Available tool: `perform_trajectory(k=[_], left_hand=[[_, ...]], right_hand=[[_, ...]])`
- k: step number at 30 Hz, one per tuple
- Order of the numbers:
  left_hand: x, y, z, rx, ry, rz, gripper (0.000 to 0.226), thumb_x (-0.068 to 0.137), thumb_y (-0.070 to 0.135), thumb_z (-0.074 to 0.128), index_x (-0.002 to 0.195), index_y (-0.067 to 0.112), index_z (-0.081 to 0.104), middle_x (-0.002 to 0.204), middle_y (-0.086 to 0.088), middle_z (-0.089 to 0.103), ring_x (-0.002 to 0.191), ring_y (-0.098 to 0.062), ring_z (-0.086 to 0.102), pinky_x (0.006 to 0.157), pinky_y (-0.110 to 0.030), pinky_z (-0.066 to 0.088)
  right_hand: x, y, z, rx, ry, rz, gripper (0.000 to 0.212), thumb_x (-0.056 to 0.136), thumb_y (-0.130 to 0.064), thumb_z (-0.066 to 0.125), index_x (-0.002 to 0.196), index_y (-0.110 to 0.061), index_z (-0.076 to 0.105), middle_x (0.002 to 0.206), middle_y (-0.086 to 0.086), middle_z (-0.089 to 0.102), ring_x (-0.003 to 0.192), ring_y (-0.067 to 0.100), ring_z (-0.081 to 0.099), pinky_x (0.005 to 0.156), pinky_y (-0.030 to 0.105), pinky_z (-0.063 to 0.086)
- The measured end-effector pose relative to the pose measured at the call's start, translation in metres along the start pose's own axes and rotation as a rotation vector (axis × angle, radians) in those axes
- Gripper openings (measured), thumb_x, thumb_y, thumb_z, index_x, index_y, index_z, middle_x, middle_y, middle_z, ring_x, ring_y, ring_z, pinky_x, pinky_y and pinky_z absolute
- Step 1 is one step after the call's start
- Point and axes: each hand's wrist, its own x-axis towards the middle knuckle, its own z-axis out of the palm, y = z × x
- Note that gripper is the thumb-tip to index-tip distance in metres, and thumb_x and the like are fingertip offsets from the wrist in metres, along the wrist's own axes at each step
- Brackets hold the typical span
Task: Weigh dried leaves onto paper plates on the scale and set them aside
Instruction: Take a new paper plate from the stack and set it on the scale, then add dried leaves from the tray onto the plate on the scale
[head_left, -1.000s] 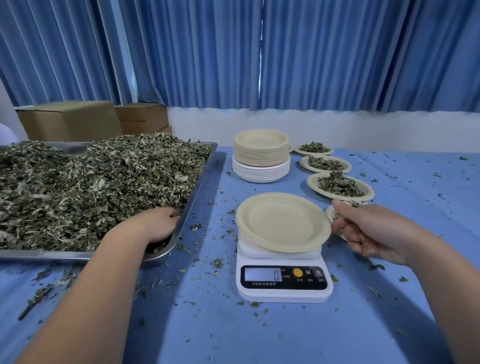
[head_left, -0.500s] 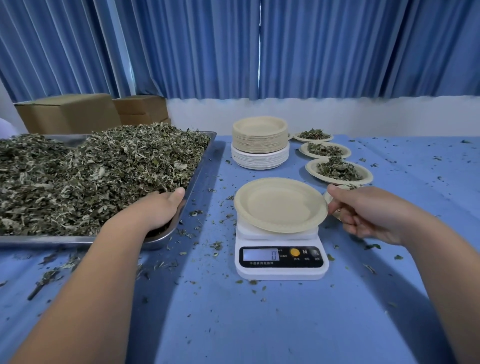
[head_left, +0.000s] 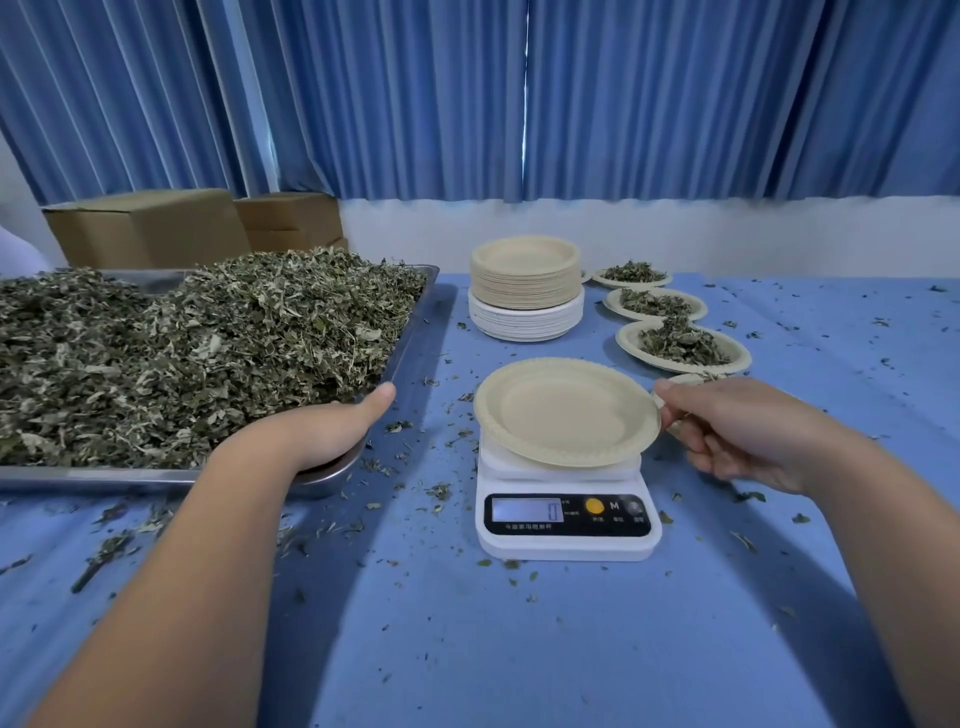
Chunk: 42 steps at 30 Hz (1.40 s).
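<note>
An empty tan paper plate (head_left: 566, 410) lies on the white digital scale (head_left: 566, 530), whose display reads 0. My right hand (head_left: 748, 436) pinches the plate's right rim, thumb on top and fingers below. A big metal tray (head_left: 410, 332) at the left is heaped with dried leaves (head_left: 208, 338). My left hand (head_left: 322, 431) rests palm down in the tray's near right corner. Its thumb sticks out straight along the rim and its fingers are buried in the leaves.
A stack of spare paper plates (head_left: 524, 275) stands behind the scale. Three filled plates (head_left: 680, 343) line up at the back right, and another is partly hidden behind my right hand. Cardboard boxes (head_left: 150, 228) sit behind the tray. Leaf crumbs litter the blue tablecloth (head_left: 519, 649).
My left thumb has spread out from the leaves along the tray rim. The right hand has kept its hold on the plate's rim over the scale.
</note>
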Motion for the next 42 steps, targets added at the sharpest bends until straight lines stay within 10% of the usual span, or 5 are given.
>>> perform_trajectory(k=[8,15,25,34,42], left_hand=[[-0.027,-0.013,0.008,0.35,0.115,0.081,0.092,0.081,0.079,0.0,0.146,0.028,0.04,0.153,-0.003,0.038,0.138,-0.026,0.037,0.112,-0.042,0.03],[-0.036,-0.02,0.013,0.341,0.312,0.25,0.072,0.09,0.07,0.011,0.079,0.017,0.059,0.079,-0.002,0.056,0.075,-0.016,0.056,0.078,-0.037,0.048],[-0.02,-0.025,0.002,0.174,0.366,0.283,0.058,0.091,0.064,0.043,0.06,0.014,0.048,0.04,0.006,0.034,0.032,-0.006,0.03,0.042,-0.02,0.024],[0.0,-0.019,-0.021,-0.091,0.353,0.268,0.048,0.088,0.063,0.052,0.113,0.026,0.07,0.087,0.0,0.065,0.072,-0.012,0.057,0.065,-0.023,0.041],[-0.011,0.05,-0.028,-0.255,0.597,0.5,0.038,0.094,0.056,0.048,0.091,0.022,0.065,0.077,-0.004,0.056,0.067,-0.021,0.053,0.059,-0.025,0.035]], right_hand=[[-0.002,-0.002,0.001,-0.001,-0.017,-0.024,0.035,0.097,-0.038,0.054,0.083,-0.007,0.058,0.052,0.005,0.043,0.041,0.017,0.042,0.033,0.021,0.028],[-0.003,-0.002,0.001,-0.008,-0.007,-0.027,0.035,0.097,-0.038,0.055,0.085,-0.006,0.061,0.053,0.005,0.044,0.042,0.016,0.043,0.035,0.021,0.029],[0.005,0.003,-0.004,0.038,0.032,0.02,0.038,0.095,-0.039,0.056,0.091,-0.002,0.062,0.05,0.004,0.044,0.039,0.015,0.042,0.032,0.019,0.028],[0.012,0.006,-0.004,0.067,0.146,-0.033,0.035,0.095,-0.033,0.059,0.085,0.0,0.066,0.046,0.003,0.044,0.039,0.015,0.042,0.032,0.019,0.026],[0.018,0.008,-0.004,0.087,0.154,-0.061,0.033,0.095,-0.032,0.059,0.086,0.0,0.066,0.047,0.003,0.045,0.04,0.016,0.043,0.034,0.02,0.027]])
